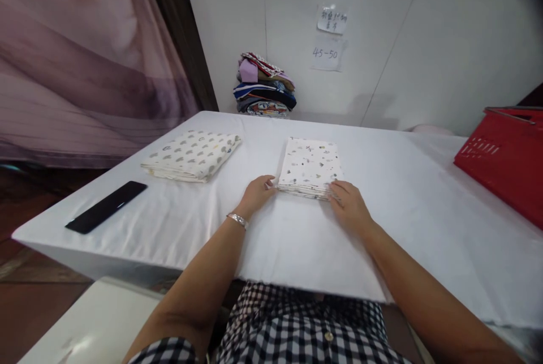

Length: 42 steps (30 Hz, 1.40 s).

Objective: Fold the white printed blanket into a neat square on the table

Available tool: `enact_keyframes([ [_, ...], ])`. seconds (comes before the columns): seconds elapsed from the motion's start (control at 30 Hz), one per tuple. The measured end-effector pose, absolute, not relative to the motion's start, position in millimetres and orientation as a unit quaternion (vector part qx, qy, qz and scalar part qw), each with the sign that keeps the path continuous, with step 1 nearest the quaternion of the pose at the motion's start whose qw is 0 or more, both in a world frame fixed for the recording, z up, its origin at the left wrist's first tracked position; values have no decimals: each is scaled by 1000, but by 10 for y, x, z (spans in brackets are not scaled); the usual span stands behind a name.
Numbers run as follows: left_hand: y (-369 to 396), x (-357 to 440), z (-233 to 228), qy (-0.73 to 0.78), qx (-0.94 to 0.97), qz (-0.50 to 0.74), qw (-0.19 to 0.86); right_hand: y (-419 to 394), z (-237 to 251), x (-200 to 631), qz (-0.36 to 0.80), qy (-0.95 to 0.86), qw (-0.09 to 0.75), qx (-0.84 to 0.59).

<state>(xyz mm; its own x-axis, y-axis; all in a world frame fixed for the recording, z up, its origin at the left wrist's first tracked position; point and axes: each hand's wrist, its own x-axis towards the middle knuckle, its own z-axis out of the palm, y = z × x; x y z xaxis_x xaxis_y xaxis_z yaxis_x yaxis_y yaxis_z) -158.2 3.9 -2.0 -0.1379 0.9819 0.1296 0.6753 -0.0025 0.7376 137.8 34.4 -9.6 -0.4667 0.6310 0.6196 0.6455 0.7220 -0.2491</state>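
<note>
My left hand [257, 194] flat, fingers touching the near left corner of the folded speckled cloth [311, 166], my right hand [350, 205] spread loosely on its near right corner, second folded cloth [192, 154] beyond my left hand, black remote [106, 206] further left, red basket [504, 154] well right
</note>
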Motion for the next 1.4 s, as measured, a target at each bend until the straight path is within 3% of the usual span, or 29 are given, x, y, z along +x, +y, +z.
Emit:
enact_keyframes([
  [0.2,42,-1571,21,682,587,337,277,389,116,748,34,-903,281,-323],
  [0.47,76,-1557,31,675,549,342,354,519,147,182,25,-916,177,-359],
  [0.77,150,-1574,16,587,461,388,540,572,55,157,54,-908,222,-351],
  [1.0,175,-1566,9,592,443,396,545,537,25,108,41,-884,294,-362],
  [1.4,136,-1544,61,592,479,392,517,492,-21,63,12,-909,228,-350],
])
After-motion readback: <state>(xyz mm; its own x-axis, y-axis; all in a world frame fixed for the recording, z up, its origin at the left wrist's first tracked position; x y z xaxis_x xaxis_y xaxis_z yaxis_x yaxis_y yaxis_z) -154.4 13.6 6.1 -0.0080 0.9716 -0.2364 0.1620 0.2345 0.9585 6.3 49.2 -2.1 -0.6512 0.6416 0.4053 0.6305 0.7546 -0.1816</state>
